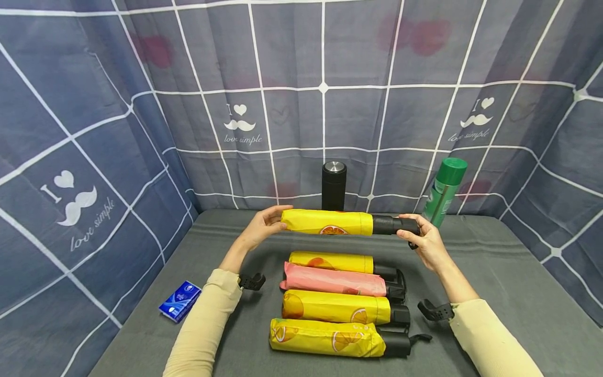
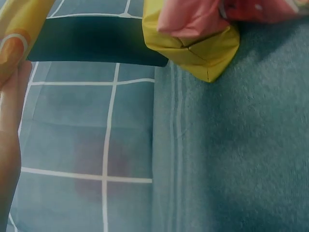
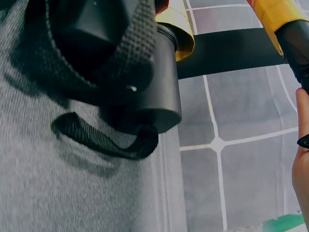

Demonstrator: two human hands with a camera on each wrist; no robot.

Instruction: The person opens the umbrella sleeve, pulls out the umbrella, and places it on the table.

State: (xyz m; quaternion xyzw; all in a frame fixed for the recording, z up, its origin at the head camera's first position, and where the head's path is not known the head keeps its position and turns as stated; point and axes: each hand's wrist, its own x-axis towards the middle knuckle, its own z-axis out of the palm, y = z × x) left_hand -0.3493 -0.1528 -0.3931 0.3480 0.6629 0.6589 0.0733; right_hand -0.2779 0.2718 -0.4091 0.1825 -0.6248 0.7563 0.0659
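Observation:
A folded yellow umbrella [image 1: 325, 222] with a fruit print is held level above the table by both hands. My left hand [image 1: 259, 226] pinches its cloth end between thumb and fingers. At the other end my right hand [image 1: 426, 242] grips the black handle [image 1: 388, 224]. Below it, several folded umbrellas lie side by side: a yellow one [image 1: 330, 261] at the back, a pink one [image 1: 334, 279], another yellow one [image 1: 330, 306], and a yellow one [image 1: 325, 337] in front. Their black handles all point right. The right wrist view shows a handle's black strap [image 3: 106, 142] close up.
A black thermos bottle [image 1: 334, 186] stands at the back, behind the held umbrella. A green spray can [image 1: 445, 188] is at the back right, near my right hand. On the left lies a blue tissue packet [image 1: 180, 301]. Checked curtains [image 1: 292, 120] surround the grey tabletop [image 1: 155, 340].

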